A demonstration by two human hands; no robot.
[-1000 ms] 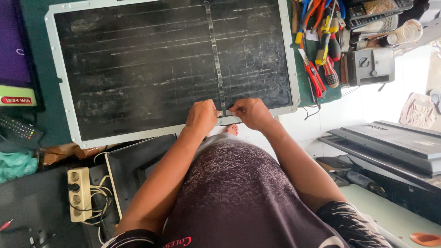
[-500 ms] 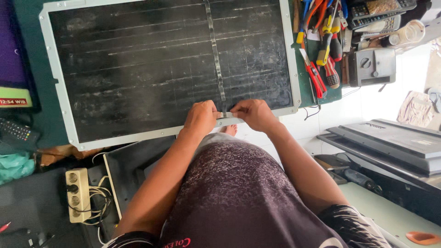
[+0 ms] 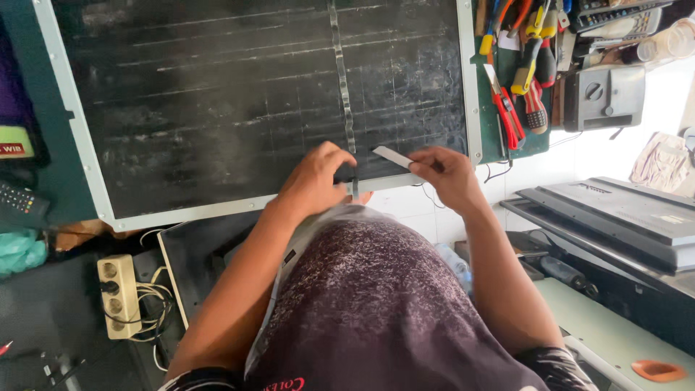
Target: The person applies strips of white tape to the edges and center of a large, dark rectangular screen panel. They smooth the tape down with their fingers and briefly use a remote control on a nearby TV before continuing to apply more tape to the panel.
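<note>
On the dark panel (image 3: pixel 217 108) — left hand (image 3: pixel 318 181) pinching its vertical strip (image 3: pixel 342 80), right hand (image 3: pixel 445 174) clamped on a pale strip (image 3: pixel 393 156).

A pale flat strip (image 3: pixel 392 156) lies tilted over the dark panel's (image 3: pixel 217 108) near edge.

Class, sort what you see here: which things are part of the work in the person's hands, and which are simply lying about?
In use:
dark panel
centre strip
small flat piece in the right hand
left hand on the panel's lower edge

Lying about:
hand tools
power strip
remote control
</note>
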